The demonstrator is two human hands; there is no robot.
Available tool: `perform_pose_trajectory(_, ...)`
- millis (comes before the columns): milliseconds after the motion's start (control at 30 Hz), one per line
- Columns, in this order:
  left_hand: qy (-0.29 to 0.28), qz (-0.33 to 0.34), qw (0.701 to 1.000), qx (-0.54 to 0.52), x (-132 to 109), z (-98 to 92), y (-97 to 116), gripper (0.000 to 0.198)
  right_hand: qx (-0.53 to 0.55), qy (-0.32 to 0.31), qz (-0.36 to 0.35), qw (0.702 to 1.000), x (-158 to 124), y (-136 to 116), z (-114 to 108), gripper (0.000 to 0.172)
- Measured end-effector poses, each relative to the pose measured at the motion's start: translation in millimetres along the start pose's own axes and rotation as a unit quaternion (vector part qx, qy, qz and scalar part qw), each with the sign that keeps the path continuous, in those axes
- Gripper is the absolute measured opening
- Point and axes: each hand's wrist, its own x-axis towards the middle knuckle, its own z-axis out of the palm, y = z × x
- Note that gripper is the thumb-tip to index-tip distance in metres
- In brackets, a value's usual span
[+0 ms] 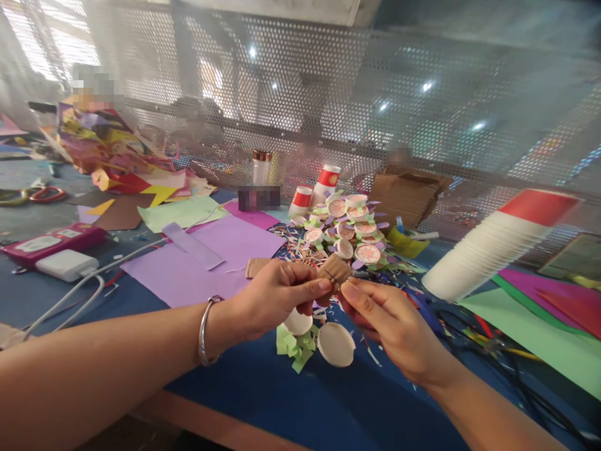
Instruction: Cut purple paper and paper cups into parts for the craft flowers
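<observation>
Both hands meet over the front of the blue table, pinching a small piece of brown cardboard (335,268). My left hand (277,291) grips its left side between thumb and fingers. At its right edge, the fingertips of my right hand (387,316) are closed on it. Just below lie a round white paper disc (337,346) and light green paper cuttings (295,347), beside another disc partly hidden by my left hand. Behind the cardboard is a pile of paper-cup bottoms (345,232) with red print and green and purple paper bits. Another cardboard strip (256,268) shows behind my left hand.
Purple paper (188,257) covers the left middle. A pink power strip (54,244) with a white charger (66,264) and cable sits left. A leaning stack of paper cups (493,244), cables and coloured sheets are right. A perforated metal screen (300,81) stands behind; a person sits far left.
</observation>
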Motion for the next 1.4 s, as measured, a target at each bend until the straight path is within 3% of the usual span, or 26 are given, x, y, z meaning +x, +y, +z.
perform_pose_trajectory(300,-0.010,0.008,1.000,0.000,0.6,-2.0,-2.9,0.027,-0.017,-0.013,-0.017,1.000,-1.5,-2.2,-0.4,0.049)
perform_pose_trajectory(533,-0.011,0.003,0.998,-0.060,1.3,-0.1,-0.6,0.030,-0.008,0.000,-0.012,1.000,-1.5,-3.5,-0.3,0.048)
perform_pose_trajectory(800,0.000,0.016,1.000,0.016,-1.2,0.8,-3.0,0.029,0.000,-0.011,-0.017,1.000,-1.0,-1.0,3.6,0.046)
perform_pose_trajectory(1133,0.010,-0.005,1.000,-0.016,-3.4,5.2,-0.3,0.034,0.002,-0.006,-0.018,1.000,-3.1,-6.7,0.9,0.046)
perform_pose_trajectory(1400,-0.007,0.007,1.000,0.023,-4.1,1.4,-3.0,0.037,0.011,-0.022,-0.010,1.000,-3.5,-4.1,3.2,0.044)
